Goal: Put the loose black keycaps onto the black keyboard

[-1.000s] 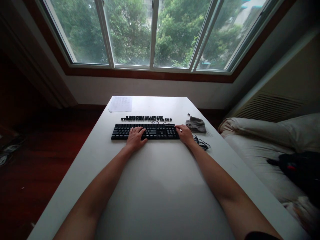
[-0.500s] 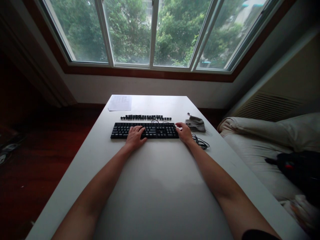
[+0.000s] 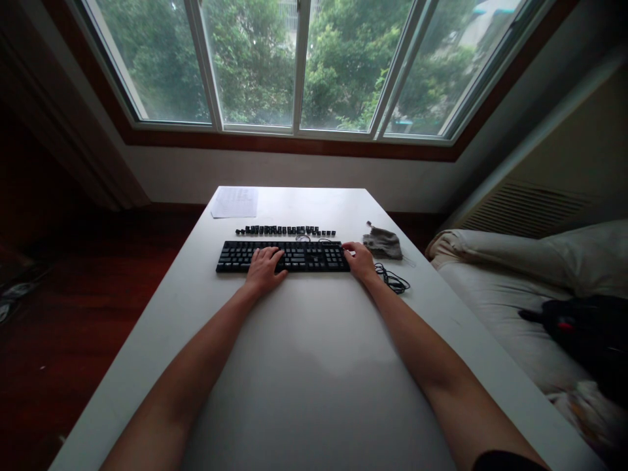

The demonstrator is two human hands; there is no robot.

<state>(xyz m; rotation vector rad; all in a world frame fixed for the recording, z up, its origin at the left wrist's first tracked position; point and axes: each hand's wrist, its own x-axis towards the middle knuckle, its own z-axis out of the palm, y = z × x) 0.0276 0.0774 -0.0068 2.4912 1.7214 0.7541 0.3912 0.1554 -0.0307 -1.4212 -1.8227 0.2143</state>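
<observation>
A black keyboard lies across the far half of the white table. My left hand rests flat on its middle keys, fingers stretched out and slightly apart. My right hand sits at the keyboard's right end, fingers curled down over its edge; nothing shows in them. Behind the keyboard runs a row of loose black keycaps. A black cable coils just right of my right wrist.
A sheet of paper lies at the table's far left corner. A grey cloth pouch sits right of the keyboard. A bed with pale bedding and a dark object flanks the table's right side. Windows fill the far wall.
Both hands stay where they were on the keyboard. The view has shifted very slightly; nothing was picked up or let go.
</observation>
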